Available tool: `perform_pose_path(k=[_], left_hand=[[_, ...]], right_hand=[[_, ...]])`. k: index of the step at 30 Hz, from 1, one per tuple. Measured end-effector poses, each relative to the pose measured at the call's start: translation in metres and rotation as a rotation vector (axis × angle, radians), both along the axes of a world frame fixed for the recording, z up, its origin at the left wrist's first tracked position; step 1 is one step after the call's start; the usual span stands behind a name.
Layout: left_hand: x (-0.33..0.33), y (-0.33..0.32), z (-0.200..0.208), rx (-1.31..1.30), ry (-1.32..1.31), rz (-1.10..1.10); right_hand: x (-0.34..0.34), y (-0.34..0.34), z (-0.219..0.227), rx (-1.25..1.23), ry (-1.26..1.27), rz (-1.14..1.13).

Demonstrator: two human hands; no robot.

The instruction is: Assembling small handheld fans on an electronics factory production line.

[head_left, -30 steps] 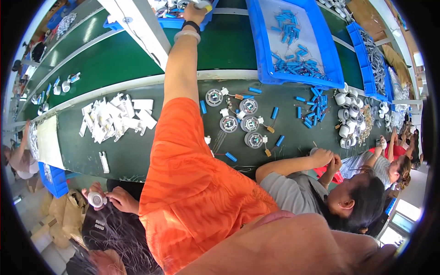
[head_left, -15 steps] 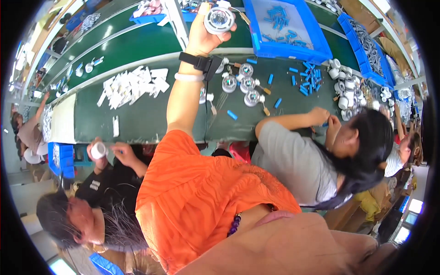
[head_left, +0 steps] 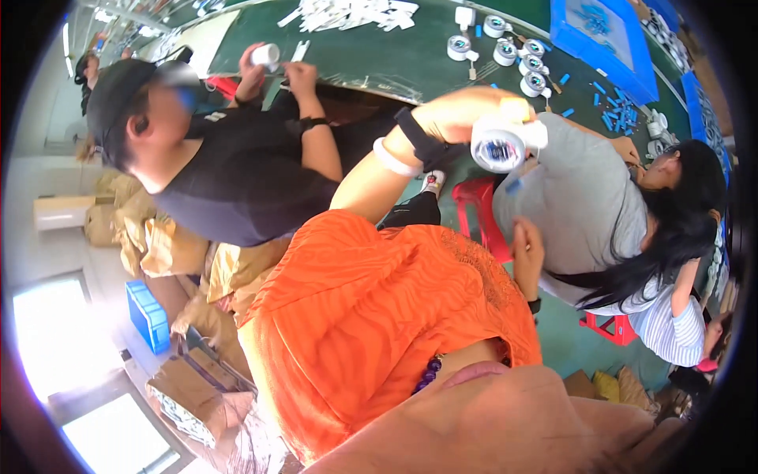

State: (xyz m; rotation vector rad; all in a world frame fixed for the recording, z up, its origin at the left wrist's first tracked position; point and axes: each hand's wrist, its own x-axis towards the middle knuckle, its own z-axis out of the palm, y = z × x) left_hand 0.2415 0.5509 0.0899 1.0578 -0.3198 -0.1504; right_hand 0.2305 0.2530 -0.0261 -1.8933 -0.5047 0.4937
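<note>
My left hand (head_left: 466, 114) is closed round a white round device (head_left: 499, 150) with a clear, dark-centred face. A small yellowish block (head_left: 515, 109) shows at its top, and a white piece sticks out at its side. Below the device is a small blurred blue piece (head_left: 515, 187); whether it hangs from the device, I cannot tell. My right hand (head_left: 527, 249) is lower, in front of my orange top, its fingers curled together. Whatever may be between those fingers is hidden. Several similar white devices (head_left: 505, 52) stand on the green bench (head_left: 355, 59).
On the bench are white flat strips (head_left: 355, 12), loose blue cylinders (head_left: 621, 114) and a blue tray (head_left: 608, 47). A co-worker in black (head_left: 245, 174) sits at left, another in grey (head_left: 560, 166) at right. A red stool (head_left: 482, 213) stands between them.
My view has turned away from the bench. My left hand has come back from over it, still holding the white device. My right hand has come into view.
</note>
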Motion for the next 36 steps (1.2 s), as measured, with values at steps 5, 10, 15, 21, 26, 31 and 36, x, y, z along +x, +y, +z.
perform_pose_path(k=[5,10,15,21,26,31,36], left_hand=[[-0.045,-0.032,0.003,0.031,0.196,-0.003],[-0.066,-0.024,-0.007,-0.051,0.262,0.002],[-0.083,-0.016,-0.016,0.026,0.281,0.09],[-0.133,-0.001,-0.036,0.077,0.349,0.246],[-0.173,0.001,-0.052,0.093,0.415,0.416],[-0.203,0.008,-0.067,0.004,0.516,0.456],[-0.23,0.011,-0.078,-0.082,0.564,0.483]], right_hand=[[0.003,0.024,0.05,0.391,0.336,0.217],[-0.019,0.027,0.063,0.322,0.331,0.455],[-0.016,0.027,0.065,0.483,0.516,0.375],[-0.004,0.042,0.045,0.22,0.447,0.521],[-0.028,0.074,0.052,0.281,0.792,0.665],[-0.056,0.095,0.051,0.178,0.405,0.649],[-0.081,0.105,0.051,0.047,-0.285,0.562]])
